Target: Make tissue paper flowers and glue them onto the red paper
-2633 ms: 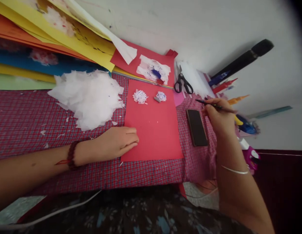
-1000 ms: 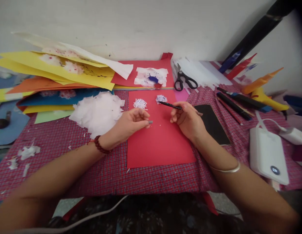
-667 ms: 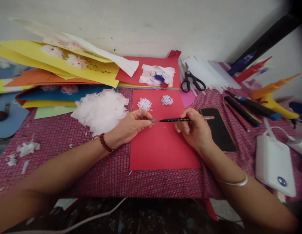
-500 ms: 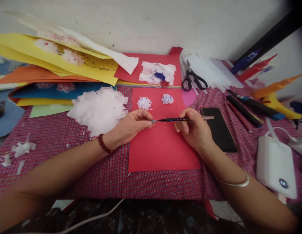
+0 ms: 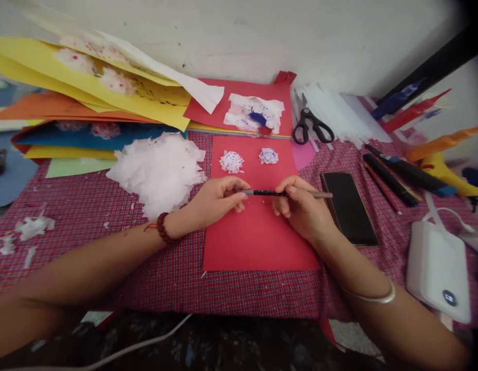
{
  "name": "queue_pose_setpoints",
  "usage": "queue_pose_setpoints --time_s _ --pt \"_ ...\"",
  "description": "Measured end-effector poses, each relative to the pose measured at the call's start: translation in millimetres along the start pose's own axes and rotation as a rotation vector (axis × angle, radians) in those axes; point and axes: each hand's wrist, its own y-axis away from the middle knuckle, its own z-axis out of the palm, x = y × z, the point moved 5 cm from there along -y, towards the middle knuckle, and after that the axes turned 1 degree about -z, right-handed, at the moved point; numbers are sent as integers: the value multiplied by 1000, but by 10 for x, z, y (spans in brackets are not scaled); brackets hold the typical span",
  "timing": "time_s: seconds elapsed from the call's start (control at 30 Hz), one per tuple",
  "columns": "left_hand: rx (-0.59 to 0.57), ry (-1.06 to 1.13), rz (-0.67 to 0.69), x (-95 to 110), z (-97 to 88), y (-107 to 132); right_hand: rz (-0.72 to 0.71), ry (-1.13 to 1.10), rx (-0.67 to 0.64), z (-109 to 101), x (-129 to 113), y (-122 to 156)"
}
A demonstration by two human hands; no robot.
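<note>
Over a red sheet of paper [image 5: 258,242], a thin black pen [image 5: 267,192] lies level between my hands. My left hand [image 5: 219,201] pinches its grey cap [image 5: 247,191], which now covers the pen's tip. The fingers of my right hand [image 5: 306,208] are closed round the barrel, and the brownish rear end sticks out to the right. Two small clumps of white paper with blue-purple specks, one on the left [image 5: 231,162] and one on the right [image 5: 269,156], sit on the sheet's upper part, beyond my hands.
A pile of white paper pieces [image 5: 157,172] lies left of the sheet. Coloured papers [image 5: 154,100] are stacked behind it. Black-handled scissors [image 5: 310,126], a phone [image 5: 349,206], several pens, a yellow glue gun [image 5: 451,175] and a white power bank [image 5: 438,268] lie to the right.
The cap and pen, apart before, have come together, and the cap now covers the tip. My hands are closer to each other. The view has shifted slightly.
</note>
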Motion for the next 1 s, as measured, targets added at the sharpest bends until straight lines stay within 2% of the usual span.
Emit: queue_pose_setpoints --time_s 0.1,0.17,0.27,0.4,0.83,1.0 --pt "18 -621 207 148 4 47 -1 -9 -18 9 -11 17" --pt "18 -978 298 189 34 81 13 -24 -34 29 -3 28" --pt "34 -1262 432 209 77 127 34 -57 -35 75 18 43" --pt "97 -1306 587 221 125 176 84 -134 -3 145 64 48" --pt "69 -1248 671 159 219 213 154 -131 47 249 99 36" --pt "-26 -1287 553 101 248 173 130 -141 47 258 95 27"
